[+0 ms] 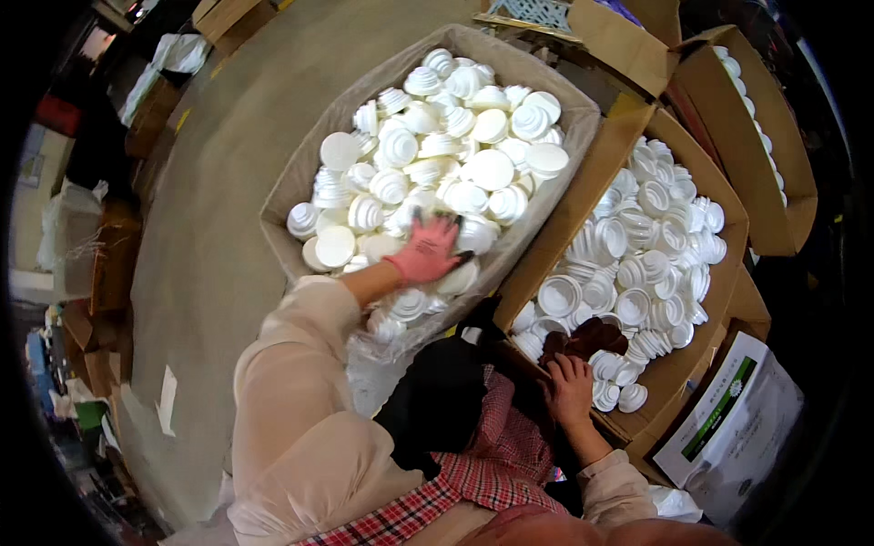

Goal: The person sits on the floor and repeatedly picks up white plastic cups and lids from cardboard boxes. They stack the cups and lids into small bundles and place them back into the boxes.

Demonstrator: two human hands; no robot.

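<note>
My left hand (428, 249), in a pink glove with dark fingertips, lies spread and palm down on a heap of white round stepped plastic caps (397, 147). They fill a large box lined with clear plastic (300, 173). The hand is slightly blurred, and I see no cap gripped in it. Bare and curled, my right hand (572, 391) is at the near left edge of a cardboard box (728, 305). Its fingers close on a dark brown object (590, 338) whose kind I cannot make out. Beside that object lie more white ring-shaped caps (651, 237).
Another cardboard box (774, 146) at the far right has a row of white pieces along its edge. A white printed sack (728, 423) stands right of the near box. More cartons (628, 41) stand at the back. Scrap paper (167, 400) lies on the floor.
</note>
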